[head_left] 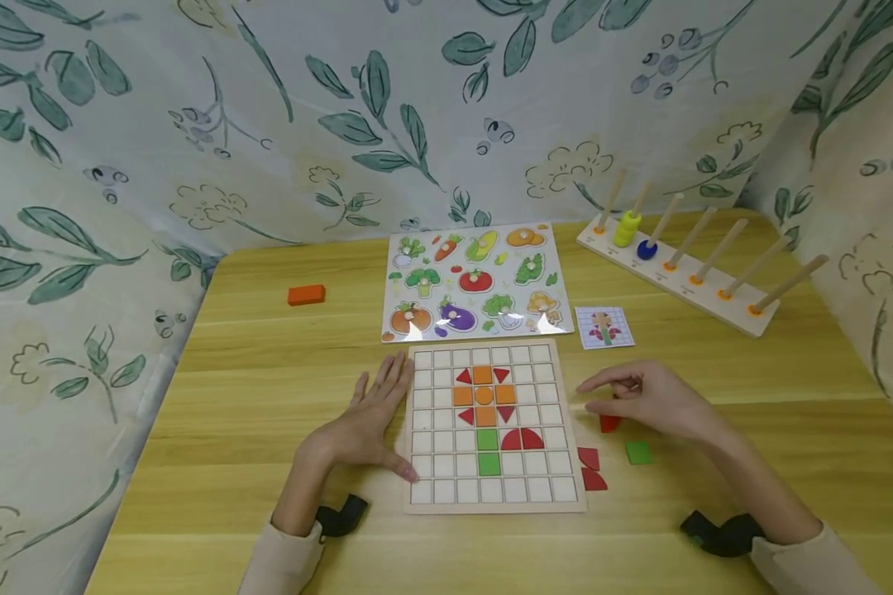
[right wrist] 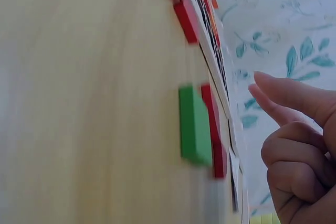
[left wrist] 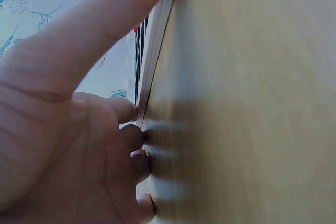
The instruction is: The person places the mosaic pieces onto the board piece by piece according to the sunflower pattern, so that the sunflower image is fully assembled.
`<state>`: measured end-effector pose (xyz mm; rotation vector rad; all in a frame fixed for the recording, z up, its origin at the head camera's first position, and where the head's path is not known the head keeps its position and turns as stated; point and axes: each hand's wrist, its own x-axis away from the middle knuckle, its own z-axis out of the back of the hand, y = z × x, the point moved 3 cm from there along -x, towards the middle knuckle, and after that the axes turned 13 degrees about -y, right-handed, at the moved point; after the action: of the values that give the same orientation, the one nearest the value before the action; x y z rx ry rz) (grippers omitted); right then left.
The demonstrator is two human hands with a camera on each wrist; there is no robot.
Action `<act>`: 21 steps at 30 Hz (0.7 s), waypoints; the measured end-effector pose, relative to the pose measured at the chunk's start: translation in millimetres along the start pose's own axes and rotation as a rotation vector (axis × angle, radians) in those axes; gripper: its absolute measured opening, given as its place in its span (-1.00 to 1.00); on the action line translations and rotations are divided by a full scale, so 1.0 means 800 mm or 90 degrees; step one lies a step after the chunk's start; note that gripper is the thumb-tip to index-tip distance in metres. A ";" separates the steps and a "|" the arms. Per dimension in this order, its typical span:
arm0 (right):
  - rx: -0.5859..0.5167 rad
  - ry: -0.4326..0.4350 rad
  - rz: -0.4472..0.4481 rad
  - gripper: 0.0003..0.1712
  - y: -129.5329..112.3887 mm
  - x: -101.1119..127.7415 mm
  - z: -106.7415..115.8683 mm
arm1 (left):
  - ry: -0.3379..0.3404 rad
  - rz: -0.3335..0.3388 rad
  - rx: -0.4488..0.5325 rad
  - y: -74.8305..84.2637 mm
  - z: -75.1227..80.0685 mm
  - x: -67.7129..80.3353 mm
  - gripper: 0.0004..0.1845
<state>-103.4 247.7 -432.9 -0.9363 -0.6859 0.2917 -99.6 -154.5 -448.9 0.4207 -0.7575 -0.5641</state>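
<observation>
With the flower pattern part-filled on the grid board (head_left: 494,430), the step looks like fetching another tile. The left hand (head_left: 368,417) lies flat, fingers straight, against the board's left edge; the right hand (head_left: 651,398), loosely curled and seemingly empty, hovers right of the board over a red tile (head_left: 608,423), which it half hides. Next likely calls for pinching that tile.

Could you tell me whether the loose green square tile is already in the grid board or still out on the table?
Out. The green square tile lies on the table right of the grid board, near the right hand.
</observation>
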 end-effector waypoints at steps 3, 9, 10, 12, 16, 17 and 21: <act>0.016 0.004 -0.017 -0.65 0.012 0.010 0.014 | 0.001 -0.002 0.000 -0.001 0.000 0.000 0.68; 0.005 -0.065 -0.036 -0.59 0.032 0.016 0.021 | 0.002 -0.002 0.000 0.000 0.001 0.001 0.68; 0.000 -0.077 -0.037 -0.59 0.032 0.015 0.020 | 0.002 0.000 -0.002 0.000 0.001 0.001 0.68; -0.006 -0.094 -0.040 -0.60 0.033 0.013 0.017 | 0.004 0.001 -0.004 0.000 0.001 0.001 0.67; 0.005 -0.102 -0.044 -0.66 0.030 0.006 0.011 | 0.005 0.000 -0.005 -0.001 0.001 0.001 0.68; 0.012 -0.098 -0.046 -0.67 0.029 0.003 0.010 | 0.004 0.000 -0.005 -0.001 0.001 0.001 0.68; 0.030 -0.083 -0.046 -0.67 0.025 -0.003 0.006 | 0.005 -0.002 -0.006 -0.001 0.000 0.001 0.68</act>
<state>-107.6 260.9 -448.1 -0.8514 -0.8280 0.3050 -99.7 -155.5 -448.9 0.4157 -0.7470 -0.5680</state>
